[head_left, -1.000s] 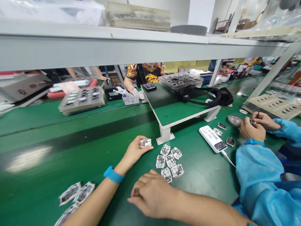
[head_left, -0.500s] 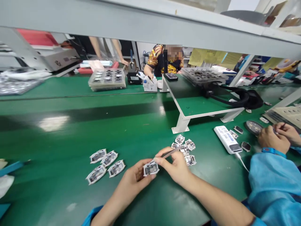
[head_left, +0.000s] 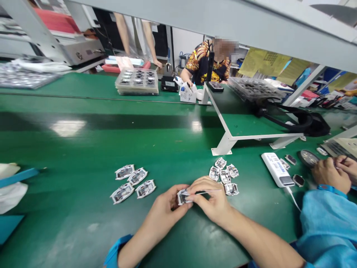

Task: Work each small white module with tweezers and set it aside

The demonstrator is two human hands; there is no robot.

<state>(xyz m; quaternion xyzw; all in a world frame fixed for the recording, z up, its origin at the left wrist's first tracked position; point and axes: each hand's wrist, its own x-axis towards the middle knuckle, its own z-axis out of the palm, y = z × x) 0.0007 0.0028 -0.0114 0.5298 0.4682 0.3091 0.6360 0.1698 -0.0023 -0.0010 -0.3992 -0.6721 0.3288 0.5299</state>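
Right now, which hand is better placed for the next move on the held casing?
Likely the right: the right hand holds a thin metal tool, its fingertips at the casing. The left hand is occupied gripping that casing from the other side.

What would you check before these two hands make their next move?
1. Left hand holding the small white-framed electronic piece: ok.
2. Right hand gripping the thin grey tool: ok.
3. Tool's tip touching the piece: cannot tell; too small here.
4. Four similar white-framed pieces at left, apart from both hands: ok.
5. White-framed cluster at right, untouched by the right hand: cannot tell.
6. White rectangular device with cable, clear of both hands: ok.
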